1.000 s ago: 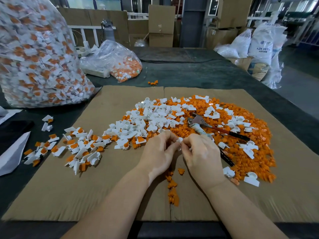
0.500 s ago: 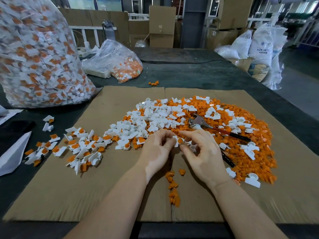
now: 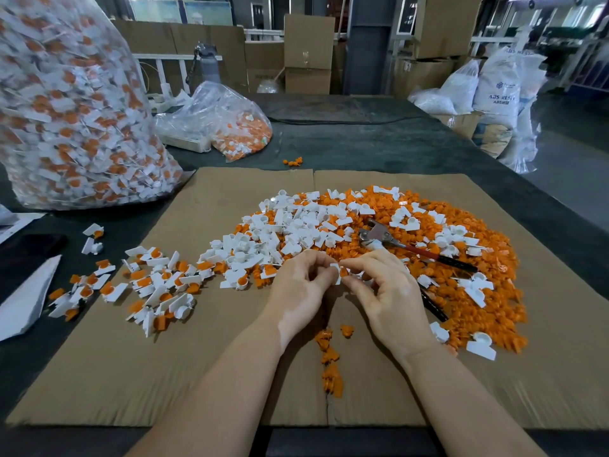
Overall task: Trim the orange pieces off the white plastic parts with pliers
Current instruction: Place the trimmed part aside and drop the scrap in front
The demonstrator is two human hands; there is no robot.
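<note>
Left hand (image 3: 301,285) and right hand (image 3: 379,288) pinch one white plastic part (image 3: 336,273) with curled fingers above the cardboard (image 3: 197,357). Pliers (image 3: 412,249) lie unheld on the pile. Risk: twisting by hand may tear the orange piece (image 3: 343,272) unevenly

Factory/warehouse floor: stacked cardboard boxes (image 3: 308,54) behind the dark worktable (image 3: 379,143), resin sacks (image 3: 497,94) to its right, bulk bag of parts (image 3: 72,110) on it.
</note>
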